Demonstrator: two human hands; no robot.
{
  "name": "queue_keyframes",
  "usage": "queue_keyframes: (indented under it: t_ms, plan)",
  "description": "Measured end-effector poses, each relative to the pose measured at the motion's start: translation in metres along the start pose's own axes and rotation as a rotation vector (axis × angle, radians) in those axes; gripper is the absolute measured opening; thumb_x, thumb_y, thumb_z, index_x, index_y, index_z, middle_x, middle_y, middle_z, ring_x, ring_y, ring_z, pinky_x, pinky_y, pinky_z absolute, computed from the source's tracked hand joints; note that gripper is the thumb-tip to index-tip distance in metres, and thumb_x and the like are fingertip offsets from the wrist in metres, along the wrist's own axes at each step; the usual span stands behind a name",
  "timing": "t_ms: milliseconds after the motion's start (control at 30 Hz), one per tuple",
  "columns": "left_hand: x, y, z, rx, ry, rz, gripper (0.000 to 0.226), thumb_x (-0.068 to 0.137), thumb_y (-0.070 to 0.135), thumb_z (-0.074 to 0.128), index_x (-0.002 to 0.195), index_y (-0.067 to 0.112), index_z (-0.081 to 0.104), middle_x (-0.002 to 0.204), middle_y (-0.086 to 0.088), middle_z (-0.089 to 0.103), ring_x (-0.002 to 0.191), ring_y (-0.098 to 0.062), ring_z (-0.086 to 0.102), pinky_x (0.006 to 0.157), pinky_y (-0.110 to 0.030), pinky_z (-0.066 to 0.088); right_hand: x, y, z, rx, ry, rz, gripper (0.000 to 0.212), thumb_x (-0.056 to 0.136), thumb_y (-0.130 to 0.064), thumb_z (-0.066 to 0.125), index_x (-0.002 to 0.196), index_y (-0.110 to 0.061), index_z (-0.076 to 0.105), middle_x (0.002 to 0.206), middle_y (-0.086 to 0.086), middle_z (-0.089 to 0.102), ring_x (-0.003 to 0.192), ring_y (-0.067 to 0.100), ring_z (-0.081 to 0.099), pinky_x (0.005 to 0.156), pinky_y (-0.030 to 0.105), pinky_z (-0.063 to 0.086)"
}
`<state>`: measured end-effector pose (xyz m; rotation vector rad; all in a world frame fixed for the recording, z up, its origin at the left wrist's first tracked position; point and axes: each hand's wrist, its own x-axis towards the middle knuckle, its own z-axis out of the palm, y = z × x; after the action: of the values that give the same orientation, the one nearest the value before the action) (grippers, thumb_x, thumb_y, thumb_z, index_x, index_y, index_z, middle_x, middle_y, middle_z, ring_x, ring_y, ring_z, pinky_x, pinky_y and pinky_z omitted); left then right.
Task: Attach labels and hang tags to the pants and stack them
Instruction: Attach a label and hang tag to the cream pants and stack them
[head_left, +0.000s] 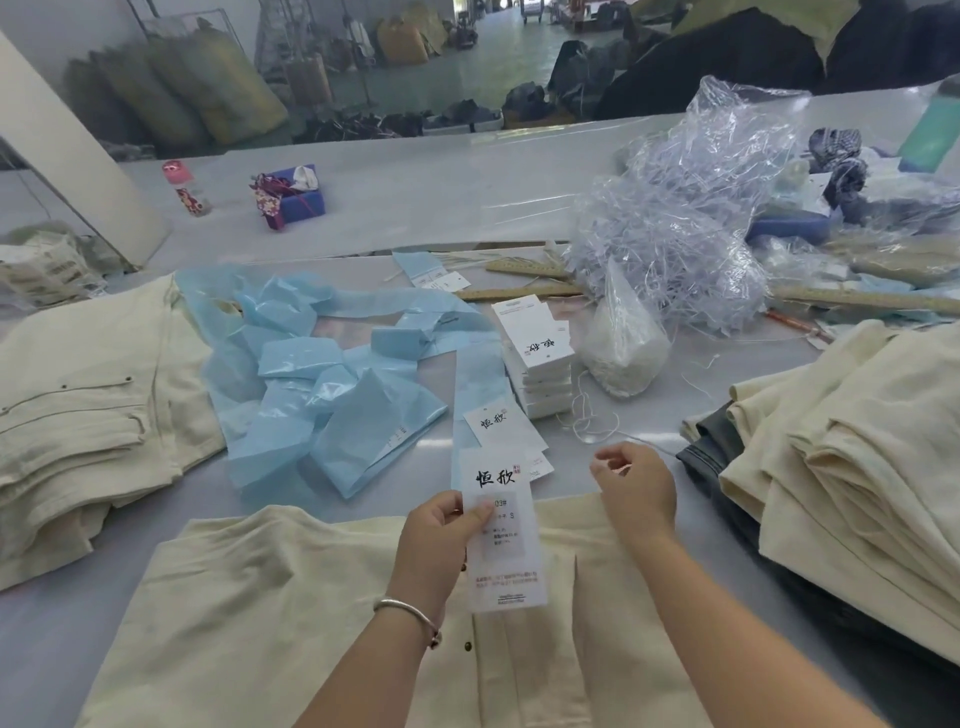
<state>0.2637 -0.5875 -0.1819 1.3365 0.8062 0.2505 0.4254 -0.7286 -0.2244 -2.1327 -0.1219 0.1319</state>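
My left hand pinches 1 tall hang tag upright over the cream pants, while my right hand beside it pinches thin string.

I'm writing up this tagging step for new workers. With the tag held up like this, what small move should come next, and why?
Probably bring the right hand across to thread its string through the top of the hang tag. The left hand pinches the tag upright above the cream pants, not yet fastened to them, and the right hand's curled fingers seem to pinch a thin white string.
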Motion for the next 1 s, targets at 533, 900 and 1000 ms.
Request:
queue_keyframes:
  t_ms: [533, 900, 1000]
  plan:
    - [0.014, -0.005, 0.002, -0.199, -0.037, -0.114, 0.016, 0.092, 0.014, 0.060, 0.102, 0.004, 0.069, 0.096, -0.017, 0.072, 0.074, -0.025, 0.065, 0.070, -0.036, 0.051, 0.071, -0.009, 0.035, -0.176, -0.186, -0.004, 0.020, 0.094, -0.015, 0.054, 0.075, -0.015, 0.055, 0.093, 0.005, 0.047, 0.077, 0.022, 0.049, 0.065, 0.029, 0.036]
    - [-0.020, 0.018, 0.020, -0.877, -0.380, -0.535, 0.047, 0.092, 0.022, 0.051, 0.135, 0.000, 0.052, 0.123, -0.013, 0.062, 0.095, -0.024, 0.066, 0.072, -0.035, 0.056, -0.061, -0.075, -0.007, 1.307, -0.417, 0.575, 0.018, 0.093, 0.008, 0.047, 0.097, -0.006, 0.058, 0.066, 0.010, 0.063, 0.041, 0.010, 0.049, 0.036, 0.017, 0.039]
    - [-0.029, 0.020, 0.016, -0.958, -0.352, -0.488, 0.044, 0.085, 0.016, 0.058, 0.124, -0.002, 0.058, 0.112, -0.018, 0.066, 0.095, -0.030, 0.066, 0.071, -0.040, 0.061, -0.089, -0.080, -0.009, 1.273, -0.400, 0.602, 0.022, 0.092, 0.009, 0.048, 0.100, -0.006, 0.062, 0.079, 0.014, 0.067, 0.068, 0.025, 0.059, 0.065, 0.033, 0.051]
